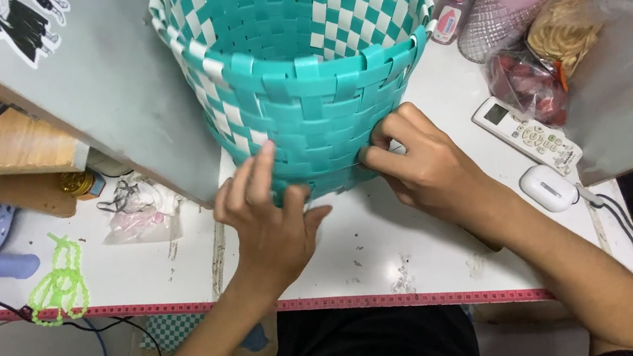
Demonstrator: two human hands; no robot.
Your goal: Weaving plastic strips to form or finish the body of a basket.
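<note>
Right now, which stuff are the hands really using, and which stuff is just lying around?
In use:
woven basket
left hand, fingers on its wall
right hand, pinching a strip

Just lying about:
remote control
white case
small pink bottle
green bead figure
bagged snacks

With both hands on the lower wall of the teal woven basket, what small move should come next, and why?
Probably pull the strip end snug with the right hand. Its fingers pinch at the basket wall near the base, while the left hand presses flat beside it, bracing the weave. The strip itself is hard to see.
</note>
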